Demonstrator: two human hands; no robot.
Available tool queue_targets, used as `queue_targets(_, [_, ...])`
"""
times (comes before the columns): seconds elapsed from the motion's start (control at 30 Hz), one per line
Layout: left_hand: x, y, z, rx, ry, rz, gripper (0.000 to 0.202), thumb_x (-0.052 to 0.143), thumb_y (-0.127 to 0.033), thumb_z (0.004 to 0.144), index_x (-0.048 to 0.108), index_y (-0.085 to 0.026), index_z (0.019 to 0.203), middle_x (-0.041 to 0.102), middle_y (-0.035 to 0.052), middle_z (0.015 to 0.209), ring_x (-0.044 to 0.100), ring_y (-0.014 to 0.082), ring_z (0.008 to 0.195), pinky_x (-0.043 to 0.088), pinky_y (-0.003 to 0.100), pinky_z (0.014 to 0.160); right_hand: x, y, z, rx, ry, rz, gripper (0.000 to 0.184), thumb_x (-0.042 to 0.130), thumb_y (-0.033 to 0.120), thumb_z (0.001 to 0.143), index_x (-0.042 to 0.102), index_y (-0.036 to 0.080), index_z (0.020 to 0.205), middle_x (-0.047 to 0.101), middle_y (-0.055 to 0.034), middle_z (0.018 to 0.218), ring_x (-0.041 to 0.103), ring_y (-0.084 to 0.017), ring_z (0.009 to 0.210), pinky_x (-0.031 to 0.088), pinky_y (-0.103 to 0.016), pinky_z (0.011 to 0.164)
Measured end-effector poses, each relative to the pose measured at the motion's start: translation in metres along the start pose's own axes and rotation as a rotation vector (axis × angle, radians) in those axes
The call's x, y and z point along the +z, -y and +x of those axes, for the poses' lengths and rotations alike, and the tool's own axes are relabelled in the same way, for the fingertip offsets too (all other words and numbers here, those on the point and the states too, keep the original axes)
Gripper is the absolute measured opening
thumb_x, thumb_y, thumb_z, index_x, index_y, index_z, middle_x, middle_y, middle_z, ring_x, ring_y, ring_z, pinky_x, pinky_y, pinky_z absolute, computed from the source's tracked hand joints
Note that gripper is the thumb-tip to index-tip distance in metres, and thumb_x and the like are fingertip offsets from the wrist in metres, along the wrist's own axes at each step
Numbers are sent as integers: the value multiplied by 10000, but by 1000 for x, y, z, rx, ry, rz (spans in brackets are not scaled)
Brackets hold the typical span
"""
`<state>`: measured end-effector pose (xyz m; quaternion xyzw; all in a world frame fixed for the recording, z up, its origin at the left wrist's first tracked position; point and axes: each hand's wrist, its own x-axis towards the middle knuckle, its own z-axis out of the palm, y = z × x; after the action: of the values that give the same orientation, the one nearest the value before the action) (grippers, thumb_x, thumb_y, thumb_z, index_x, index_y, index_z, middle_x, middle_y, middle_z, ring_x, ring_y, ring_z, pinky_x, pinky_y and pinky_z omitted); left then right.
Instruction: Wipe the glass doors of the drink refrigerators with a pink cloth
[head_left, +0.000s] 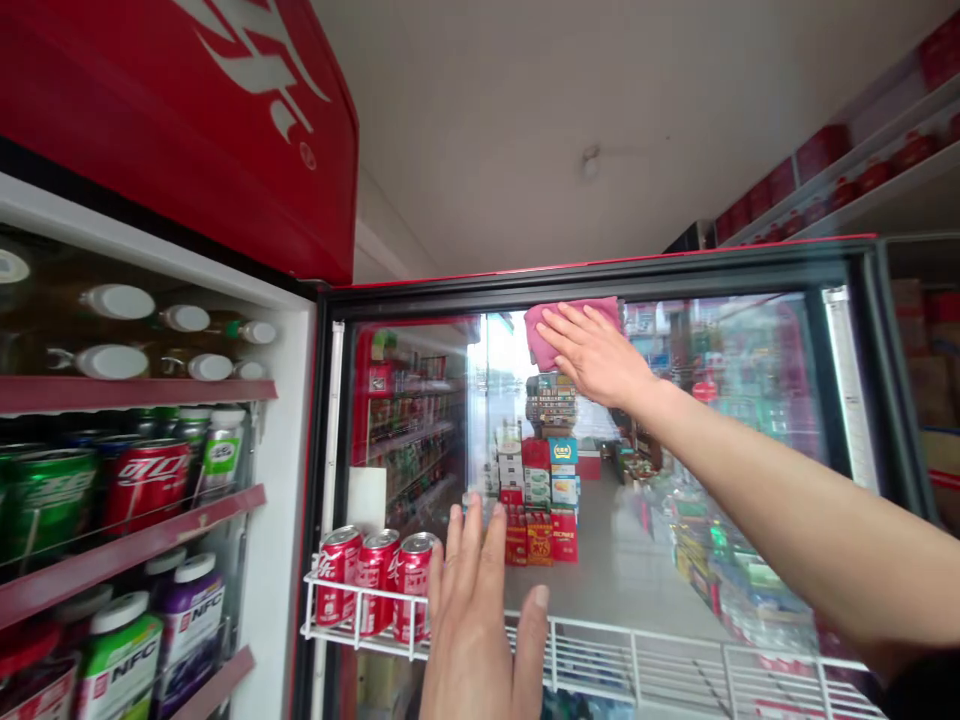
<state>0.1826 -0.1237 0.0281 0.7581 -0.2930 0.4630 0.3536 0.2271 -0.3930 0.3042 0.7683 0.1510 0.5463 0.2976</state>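
My right hand point(596, 350) reaches up and presses a folded pink cloth point(534, 345) flat against the glass of an open fridge door point(600, 275), close to its top frame. The fingers lie across the cloth. Lower down, my left hand point(476, 610) is raised with its fingers stretched out and thumb apart, holding nothing. It is in front of the white wire door rack point(592, 660), just right of several red soda cans point(379, 575). Whether it touches the glass I cannot tell.
On the left, the fridge cabinet's shelves hold cans point(150, 475) and juice bottles point(191, 625), with a red header panel point(247, 130) above. Stacked boxes point(540, 490) and shop shelves show through or reflect in the glass. A wall shelf point(862, 210) runs along the upper right.
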Motion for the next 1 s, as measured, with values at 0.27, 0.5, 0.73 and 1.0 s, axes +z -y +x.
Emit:
queue_targets(0.27, [32,-53,3,56,14,-55,739,518,-289,1096,243,-321,1781,306,109,1833,263,367,1706,299,711,1340,-21,-69,-64,29,13,-5,603,397,347,1137,409,184,1717,351,-89,1804,270,-323,1699,253,-615,1381])
queue_targets(0.5, [58,-80,3,163,121,-31,848,560,-289,1077,115,-324,1798,231,129,1850,263,391,1701,336,745,1309,-36,-127,-119,79,8,-11,623,415,345,1129,366,229,1740,332,-82,1812,269,-344,1697,258,-665,1362])
queue_targets(0.73, [78,-130,3,141,109,-100,758,521,-310,1101,198,-328,1786,229,98,1856,222,359,1716,309,702,1341,-43,-164,-172,241,-49,13,627,393,367,1137,353,227,1747,322,-84,1821,258,-362,1698,251,-678,1362])
queue_targets(1.0, [90,-163,-2,175,224,-158,739,507,-371,1109,205,-325,1782,211,83,1861,208,350,1717,309,695,1347,-45,-152,-182,307,-33,19,651,378,345,1136,278,253,1772,272,-70,1843,225,-366,1706,221,-681,1375])
